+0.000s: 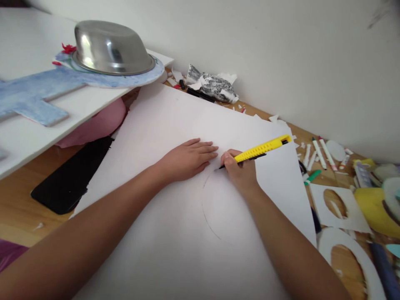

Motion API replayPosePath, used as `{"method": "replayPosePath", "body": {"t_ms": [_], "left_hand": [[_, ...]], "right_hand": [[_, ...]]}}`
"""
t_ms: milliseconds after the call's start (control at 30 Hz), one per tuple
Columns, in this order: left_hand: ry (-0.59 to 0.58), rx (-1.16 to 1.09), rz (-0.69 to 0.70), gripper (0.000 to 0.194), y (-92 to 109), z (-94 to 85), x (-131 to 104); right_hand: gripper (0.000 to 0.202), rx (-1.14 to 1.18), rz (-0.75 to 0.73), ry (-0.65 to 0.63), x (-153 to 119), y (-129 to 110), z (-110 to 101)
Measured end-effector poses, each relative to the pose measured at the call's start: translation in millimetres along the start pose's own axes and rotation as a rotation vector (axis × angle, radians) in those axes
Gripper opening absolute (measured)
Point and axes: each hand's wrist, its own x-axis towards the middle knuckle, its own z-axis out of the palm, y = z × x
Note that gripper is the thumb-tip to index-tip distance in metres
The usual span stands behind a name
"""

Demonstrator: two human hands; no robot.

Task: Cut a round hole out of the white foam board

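Note:
A large white board (150, 241) lies in front of me, with a thin curved line on it running down the middle. My left hand (190, 160) rests flat on the board, fingers stretched toward the right. My right hand (240, 171) is closed around a yellow utility knife (262, 148), gripped like a pen near its front end. The knife's tip meets the board at the upper end of the curve, just right of my left fingertips. Whether the line is cut through or only marked, I cannot tell.
An upturned steel bowl (112, 48) sits on a blue painted cutout (40, 89) at the upper left. Crumpled painted paper (215, 85) lies by the wall. At right are markers (327, 153), a square with an oval hole (353, 210) and a yellow tape roll (371, 208).

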Motion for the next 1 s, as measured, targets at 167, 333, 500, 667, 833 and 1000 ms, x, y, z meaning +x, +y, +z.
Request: {"method": "replayPosePath", "body": {"t_ms": [167, 333, 500, 667, 833, 1000], "left_hand": [[0.01, 0.0, 0.009, 0.044, -0.4, 0.6, -0.1], [0.016, -0.002, 0.01, 0.044, -0.4, -0.7, 0.3], [0.003, 0.027, 0.021, 0.044, -0.8, -2.4, 1.1], [0.034, 0.024, 0.033, 0.044, -2.4, -0.4, 0.0], [0.028, 0.008, 0.02, 0.042, -1.6, -2.5, 0.8], [0.017, 0.053, 0.034, 0.045, -2.2, -4.0, 1.6]], "right_hand": [[0.03, 0.054, 0.049, 0.051, 1.2, 2.0, -4.1], [0.03, 0.079, 0.114, -0.013, 6.1, 3.3, -7.3], [0.031, 0.091, 0.119, -0.015, 7.5, 1.8, -9.0], [0.031, 0.03, 0.032, -0.062, 3.9, -3.0, -3.0], [0.028, -0.116, -0.042, -0.161, 1.0, -3.5, 4.0], [0.024, 0.08, 0.025, -0.098, 7.8, 8.1, -11.1]]}}
